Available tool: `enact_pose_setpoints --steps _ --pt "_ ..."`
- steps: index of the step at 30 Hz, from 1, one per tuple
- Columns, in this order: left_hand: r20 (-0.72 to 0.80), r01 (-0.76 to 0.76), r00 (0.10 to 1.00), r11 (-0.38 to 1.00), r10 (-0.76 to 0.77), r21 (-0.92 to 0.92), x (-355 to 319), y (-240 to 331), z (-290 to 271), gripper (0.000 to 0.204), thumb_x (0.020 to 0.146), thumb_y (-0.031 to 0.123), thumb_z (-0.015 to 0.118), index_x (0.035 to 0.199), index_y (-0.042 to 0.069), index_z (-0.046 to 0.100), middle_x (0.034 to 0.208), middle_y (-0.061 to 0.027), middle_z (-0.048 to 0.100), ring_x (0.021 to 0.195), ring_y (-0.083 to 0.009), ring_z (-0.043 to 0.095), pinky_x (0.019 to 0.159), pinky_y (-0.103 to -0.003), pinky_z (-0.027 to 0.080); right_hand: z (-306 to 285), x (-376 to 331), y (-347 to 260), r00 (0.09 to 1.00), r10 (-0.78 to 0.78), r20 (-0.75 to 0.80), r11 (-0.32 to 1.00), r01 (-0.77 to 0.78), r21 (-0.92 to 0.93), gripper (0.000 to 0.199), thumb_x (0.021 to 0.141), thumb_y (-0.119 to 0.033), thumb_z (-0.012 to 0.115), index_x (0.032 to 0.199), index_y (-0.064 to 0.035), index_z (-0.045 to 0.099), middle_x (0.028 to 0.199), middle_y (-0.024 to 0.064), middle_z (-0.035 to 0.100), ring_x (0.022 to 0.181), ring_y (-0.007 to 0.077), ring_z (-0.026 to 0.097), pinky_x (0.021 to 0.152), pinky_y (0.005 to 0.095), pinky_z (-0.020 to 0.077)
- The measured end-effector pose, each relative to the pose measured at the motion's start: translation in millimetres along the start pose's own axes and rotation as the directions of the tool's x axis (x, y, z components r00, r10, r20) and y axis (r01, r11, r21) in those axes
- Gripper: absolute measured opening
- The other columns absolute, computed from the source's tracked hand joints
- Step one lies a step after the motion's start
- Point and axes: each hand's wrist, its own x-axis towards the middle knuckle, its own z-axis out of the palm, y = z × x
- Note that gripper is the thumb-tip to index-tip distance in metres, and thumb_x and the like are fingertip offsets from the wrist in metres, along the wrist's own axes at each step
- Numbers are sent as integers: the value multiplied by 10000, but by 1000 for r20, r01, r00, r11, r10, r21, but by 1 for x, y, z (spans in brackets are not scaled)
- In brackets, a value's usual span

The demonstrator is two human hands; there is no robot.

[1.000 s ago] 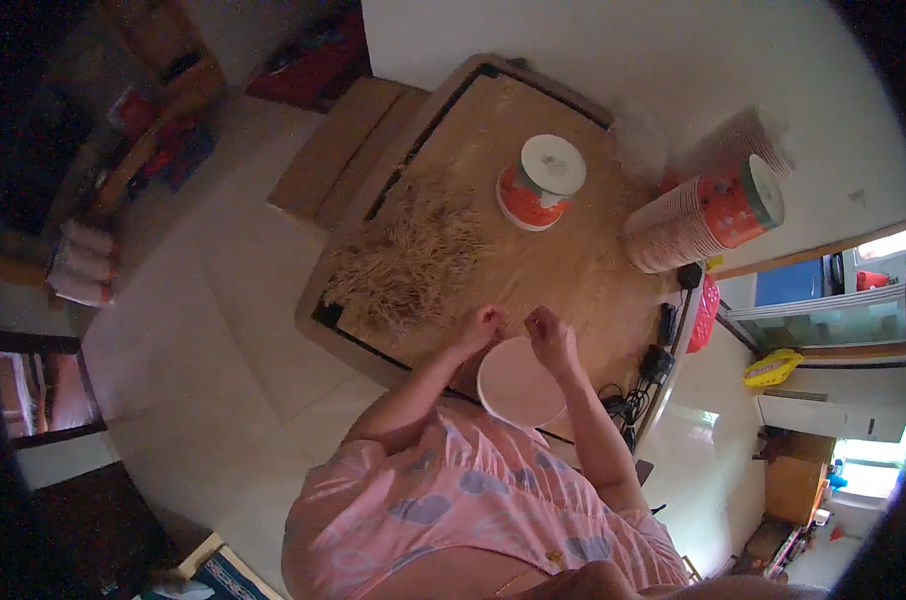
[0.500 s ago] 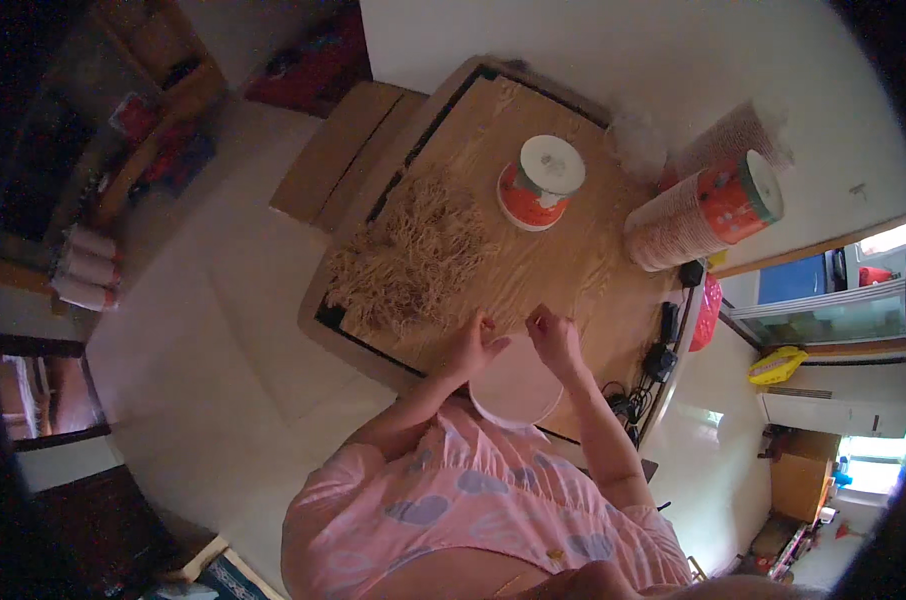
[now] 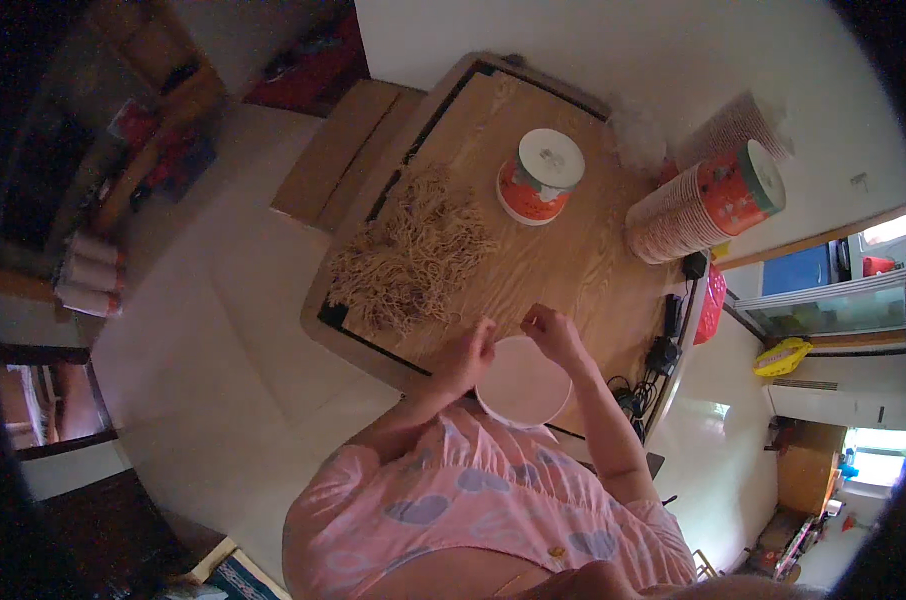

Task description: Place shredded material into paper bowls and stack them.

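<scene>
A round, pale paper tub (image 3: 524, 388) sits against my body at the table's near edge, its wide circular face toward me. Just above its left rim is my left hand (image 3: 470, 358), fingers pinched together. At the far rim my right hand (image 3: 553, 333) is also closed, thumb against fingers. Whatever lies in either pinch is too small to make out. Left of the hands spreads a loose heap of tan twisted paper cords (image 3: 413, 250). Farther off stands an orange and white paper tub (image 3: 539, 180), upside down.
Nested paper tubs (image 3: 708, 203) lean in a tall stack at the table's right, a second stack behind them. Black adapters and cables (image 3: 633, 395) run along the right edge. A cardboard box (image 3: 343, 150) adjoins the table's left side. A pink basket (image 3: 711, 305) shows beyond the right edge.
My left hand has turned more upright, with its fingers drawn together beside the rim. The pale tub has shifted slightly to the right. The right hand stays pinched at nearly the same place.
</scene>
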Motion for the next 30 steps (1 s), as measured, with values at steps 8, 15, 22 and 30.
enact_pose_setpoints --steps 8,15,22,30 --pt "216 -93 971 994 102 -53 -22 31 28 444 717 78 583 1116 42 390 788 -131 552 635 -255 553 546 -355 436 12 4 -2 997 -27 -69 996 21 -89 112 740 -151 575 796 -58 547 607 89 540 559 151 529 520 297 420" --pt "225 331 943 763 -245 -555 50 2 27 350 753 96 599 1042 25 415 697 -28 530 457 -83 471 407 -244 389 16 13 43 999 27 20 858 -34 512 55 763 -83 557 782 -36 535 682 1 529 641 91 500 579 232 416" --pt "354 447 877 823 -325 -351 92 -13 41 146 743 137 621 779 7 567 606 -28 556 419 -74 449 392 -231 373 5 6 40 972 143 189 550 -236 801 87 803 -146 547 804 -59 551 690 -12 530 618 71 486 546 200 394" --pt "386 512 844 775 -373 -370 100 -33 56 127 736 133 625 747 13 586 623 -41 571 526 -98 512 469 -244 405 3 7 37 918 276 284 433 -382 816 143 812 -195 553 795 -54 567 681 -18 528 612 60 483 525 196 387"
